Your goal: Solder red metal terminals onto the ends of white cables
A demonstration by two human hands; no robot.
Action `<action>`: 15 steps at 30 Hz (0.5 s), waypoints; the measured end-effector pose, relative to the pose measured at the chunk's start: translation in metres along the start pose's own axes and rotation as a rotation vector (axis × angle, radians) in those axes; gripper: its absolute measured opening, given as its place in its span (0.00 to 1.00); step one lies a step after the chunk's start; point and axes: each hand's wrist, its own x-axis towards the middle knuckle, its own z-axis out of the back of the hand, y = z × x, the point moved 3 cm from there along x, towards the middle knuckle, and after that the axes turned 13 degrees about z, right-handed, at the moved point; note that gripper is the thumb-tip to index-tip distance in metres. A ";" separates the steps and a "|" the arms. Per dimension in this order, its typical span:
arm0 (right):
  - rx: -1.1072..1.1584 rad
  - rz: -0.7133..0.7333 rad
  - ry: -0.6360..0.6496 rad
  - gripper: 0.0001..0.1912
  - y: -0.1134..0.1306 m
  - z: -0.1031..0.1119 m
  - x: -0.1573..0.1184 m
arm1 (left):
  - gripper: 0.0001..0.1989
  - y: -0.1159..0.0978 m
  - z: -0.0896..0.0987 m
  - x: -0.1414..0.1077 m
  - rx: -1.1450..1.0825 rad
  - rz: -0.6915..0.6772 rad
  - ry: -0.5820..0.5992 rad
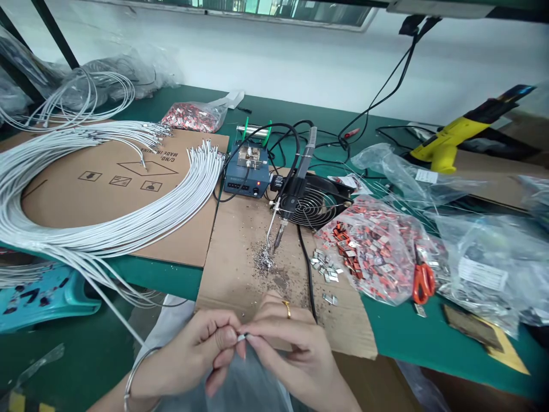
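Observation:
My left hand is closed in a pinch around the end of a white cable. My right hand, with a ring on one finger, pinches the dark tip of that same cable end. Fingertips of both hands nearly meet, and the tip's detail is too small to make out. A strand of cable runs from the left wrist up to a big coiled bundle of white cables on the left. Just beyond the hands, a soldering iron points down at a pile of solder scraps on a cardboard sheet.
A blue soldering station and a black fan stand behind. To the right lie loose metal pieces, a bag of red and silver parts, orange-handled scissors and a yellow heat gun. A turquoise tray is at left.

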 end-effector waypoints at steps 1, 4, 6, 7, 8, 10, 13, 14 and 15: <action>0.006 -0.006 -0.031 0.20 -0.002 -0.002 0.000 | 0.20 -0.002 0.000 -0.001 0.056 -0.020 -0.038; 0.391 -0.096 -0.153 0.15 -0.015 -0.017 -0.005 | 0.19 -0.013 0.001 -0.008 0.357 -0.141 -0.159; 0.869 -0.200 -0.216 0.05 -0.026 -0.034 -0.010 | 0.17 -0.024 0.000 -0.012 0.561 -0.278 -0.177; 1.045 -0.252 -0.236 0.04 -0.031 -0.042 -0.011 | 0.15 -0.028 0.000 -0.014 0.625 -0.336 -0.169; 1.144 -0.288 -0.245 0.06 -0.034 -0.048 -0.012 | 0.14 -0.032 0.001 -0.016 0.663 -0.381 -0.175; 1.131 -0.320 -0.265 0.06 -0.037 -0.051 -0.009 | 0.13 -0.034 0.005 -0.018 0.692 -0.412 -0.248; 0.938 -0.292 -0.242 0.07 -0.037 -0.040 0.001 | 0.11 -0.034 0.012 -0.019 0.682 -0.453 -0.436; 0.871 -0.291 -0.222 0.08 -0.037 -0.035 0.004 | 0.10 -0.034 0.014 -0.019 0.679 -0.462 -0.476; 0.806 -0.292 -0.203 0.09 -0.037 -0.029 0.007 | 0.10 -0.034 0.015 -0.018 0.684 -0.466 -0.497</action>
